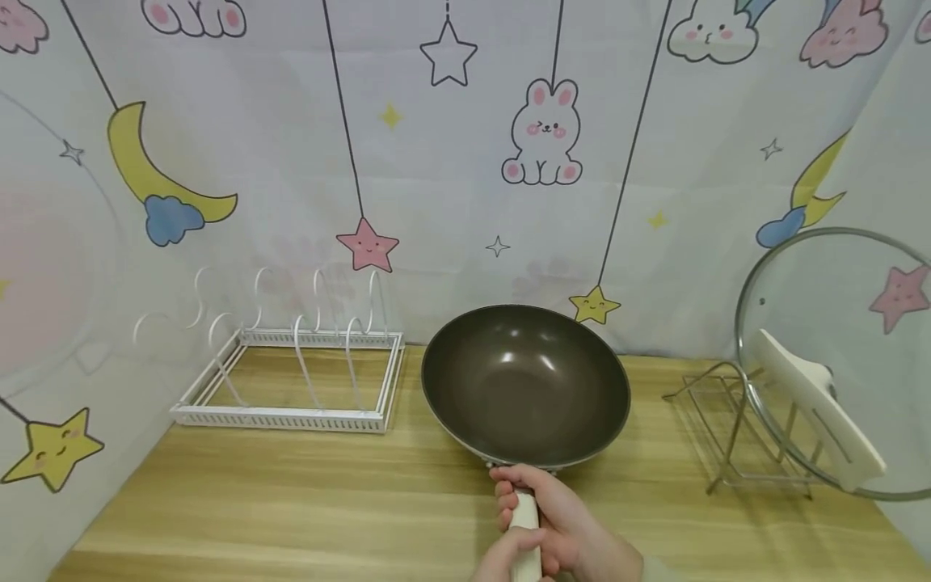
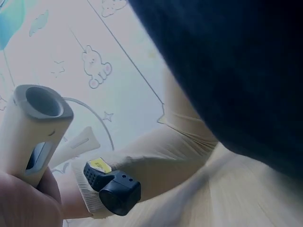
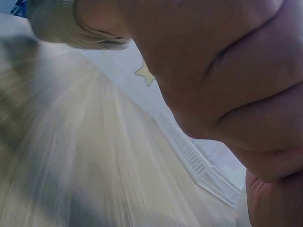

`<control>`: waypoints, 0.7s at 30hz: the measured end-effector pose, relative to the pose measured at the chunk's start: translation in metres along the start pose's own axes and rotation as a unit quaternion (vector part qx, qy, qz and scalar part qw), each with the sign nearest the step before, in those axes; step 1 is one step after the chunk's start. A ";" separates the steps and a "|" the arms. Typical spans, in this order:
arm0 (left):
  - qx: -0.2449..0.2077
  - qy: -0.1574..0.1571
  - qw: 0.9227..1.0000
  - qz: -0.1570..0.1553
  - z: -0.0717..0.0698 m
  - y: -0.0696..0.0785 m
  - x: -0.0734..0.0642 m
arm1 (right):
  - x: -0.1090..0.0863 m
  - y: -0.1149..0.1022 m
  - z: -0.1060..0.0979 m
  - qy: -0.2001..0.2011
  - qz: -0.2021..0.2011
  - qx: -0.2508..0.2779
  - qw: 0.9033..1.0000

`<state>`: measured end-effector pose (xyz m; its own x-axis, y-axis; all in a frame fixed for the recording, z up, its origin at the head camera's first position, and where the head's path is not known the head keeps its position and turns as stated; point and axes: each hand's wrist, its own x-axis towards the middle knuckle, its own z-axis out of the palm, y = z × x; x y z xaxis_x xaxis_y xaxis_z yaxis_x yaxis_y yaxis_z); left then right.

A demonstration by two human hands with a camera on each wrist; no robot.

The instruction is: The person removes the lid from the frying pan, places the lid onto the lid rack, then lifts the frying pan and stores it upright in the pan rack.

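A dark-brown wok [image 1: 525, 388] is held over the wooden table, its inside facing me. Its cream handle [image 1: 525, 525] points toward me. My right hand [image 1: 570, 517] grips the handle close to the wok, fingers wrapped round it; in the right wrist view the curled right-hand fingers [image 3: 227, 80] fill the upper right. Nearer to me, my left hand [image 1: 507, 554] also grips the handle, thumb across its top. The left wrist view shows the hollow handle end [image 2: 35, 127] sticking out beyond the left hand [image 2: 28, 203]. Whether the wok's base touches the table is hidden.
To the left stands a white rack [image 1: 291, 416] with curved dividers. At the right, a wire stand [image 1: 727, 436] holds a glass lid [image 1: 822, 283] with a white handle, leaning upright. A patterned cloth [image 1: 451, 162] hangs behind the wooden table [image 1: 291, 501].
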<state>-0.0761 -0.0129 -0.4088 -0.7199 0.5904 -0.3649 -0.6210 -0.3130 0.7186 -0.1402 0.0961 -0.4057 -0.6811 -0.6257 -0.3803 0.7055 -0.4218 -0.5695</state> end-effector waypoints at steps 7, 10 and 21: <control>0.015 0.046 0.999 -0.019 0.007 0.003 -0.007 | 0.003 0.000 0.005 0.028 0.005 -0.022 0.999; 0.023 0.060 0.998 -0.026 0.010 0.004 -0.011 | 0.003 0.001 0.006 0.037 0.003 -0.032 0.999; -0.016 -0.011 0.998 -0.066 0.009 0.023 -0.021 | 0.006 -0.009 0.017 0.049 0.005 -0.034 0.998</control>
<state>-0.0723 -0.0260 -0.3792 -0.6244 0.6436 -0.4426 -0.7200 -0.2546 0.6456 -0.1471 0.0852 -0.3906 -0.6926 -0.5615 -0.4527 0.6992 -0.3686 -0.6126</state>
